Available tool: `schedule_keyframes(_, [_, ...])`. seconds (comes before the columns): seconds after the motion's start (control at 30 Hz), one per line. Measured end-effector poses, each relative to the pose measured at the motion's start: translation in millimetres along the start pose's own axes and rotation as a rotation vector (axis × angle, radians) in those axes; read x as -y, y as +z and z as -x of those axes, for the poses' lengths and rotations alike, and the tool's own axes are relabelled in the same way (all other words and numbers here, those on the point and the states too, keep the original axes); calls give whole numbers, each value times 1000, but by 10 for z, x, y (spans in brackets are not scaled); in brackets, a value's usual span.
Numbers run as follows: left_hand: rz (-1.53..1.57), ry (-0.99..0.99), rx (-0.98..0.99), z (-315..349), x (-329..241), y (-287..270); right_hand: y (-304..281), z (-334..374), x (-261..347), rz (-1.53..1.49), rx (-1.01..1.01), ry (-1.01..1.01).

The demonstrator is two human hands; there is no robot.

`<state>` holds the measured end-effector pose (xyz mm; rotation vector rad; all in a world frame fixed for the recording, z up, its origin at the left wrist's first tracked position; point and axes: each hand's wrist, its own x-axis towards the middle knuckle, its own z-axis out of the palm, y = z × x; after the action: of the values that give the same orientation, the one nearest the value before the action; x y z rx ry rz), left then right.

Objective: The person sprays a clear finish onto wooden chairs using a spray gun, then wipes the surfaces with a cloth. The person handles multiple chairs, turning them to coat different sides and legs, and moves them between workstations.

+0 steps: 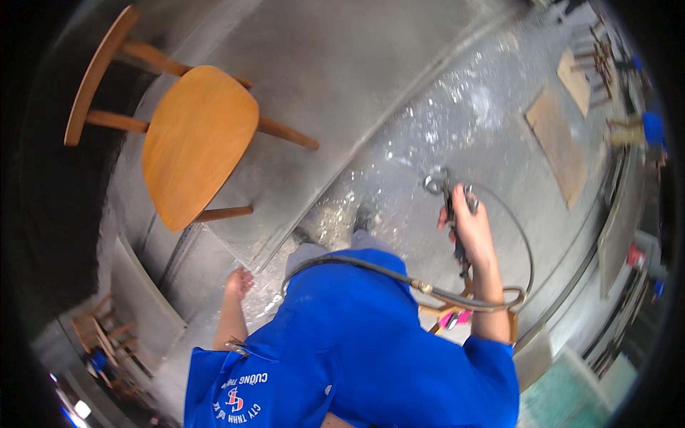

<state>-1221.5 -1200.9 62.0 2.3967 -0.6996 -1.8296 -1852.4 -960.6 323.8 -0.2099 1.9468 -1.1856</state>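
Orange-brown wood makes up the chair (200, 143) ahead of us on the left: its curved backrest (100, 78) lies farthest left, its front is turned to our right, and the rounded seat, grained and faintly glossy, has its long axis slanting from lower left to upper right. Low at the left edge sits a jumble of wooden frames (108, 339). Our left hand (240, 282) hangs just below the chair in view, apart from its nearest leg, fingers loosely bent and gripping nothing. Past it we stand in dark shoes (364, 216) on the grey concrete floor (428, 135), rough with whitish spatter. Across our smooth blue shirt (335, 314) bends a dark rubbery hose (371, 267) with a brass-coloured fitting (424, 287). To the right of that, in front of us, is what looks like a spray gun (448, 200), dark and metallic, its long axis running nearly straight away from our body; blur hides which way its nozzle points. Our right hand (472, 221) is wrapped around it, and a thin cable loops off to its right. Farther right lie a flat tan board (559, 143) and a paler one (575, 82).
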Motion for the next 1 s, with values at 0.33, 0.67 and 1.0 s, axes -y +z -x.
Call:
schedule_keyframes(0.33, [752, 420, -103, 103, -1314, -15, 258, 253, 336, -147, 69, -11])
schedule_keyframes(0.67, [673, 696, 320, 1056, -2566, 72, 769, 630, 606, 26, 34, -155])
schedule_keyframes(1.0, [836, 704, 410, 1307, -2236, 2063, 1421, 1220, 681, -50, -121, -179])
